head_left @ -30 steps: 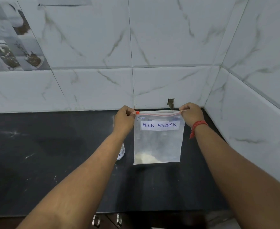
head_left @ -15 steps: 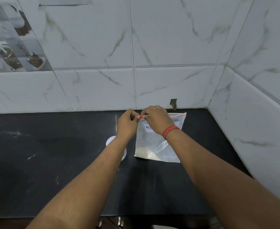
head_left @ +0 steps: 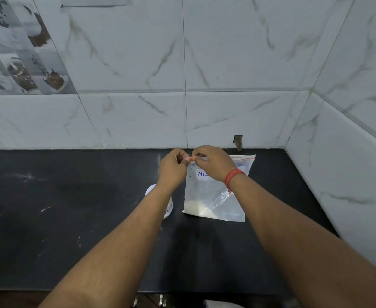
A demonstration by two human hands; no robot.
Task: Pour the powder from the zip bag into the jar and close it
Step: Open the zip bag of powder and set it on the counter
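A clear zip bag (head_left: 213, 196) with a white handwritten label and an orange zip strip is held upright above the black counter (head_left: 71, 218), pale powder settled in its bottom left corner. My left hand (head_left: 172, 168) pinches the bag's top left corner. My right hand (head_left: 211, 162), a red thread on its wrist, pinches the zip strip right beside the left hand and covers most of the label. A white jar (head_left: 169, 210) stands on the counter just left of the bag, mostly hidden behind my left forearm; I cannot tell whether it has a lid on.
White marble-look tiled walls close off the back (head_left: 182, 107) and the right side (head_left: 349, 174), forming a corner near the bag. The counter's front edge runs along the bottom of the view, with metal handles (head_left: 160, 300) just below it.
My right hand slid from the bag's top right corner across to the left corner, meeting the left hand. The bag now hangs skewed, its right top corner free.
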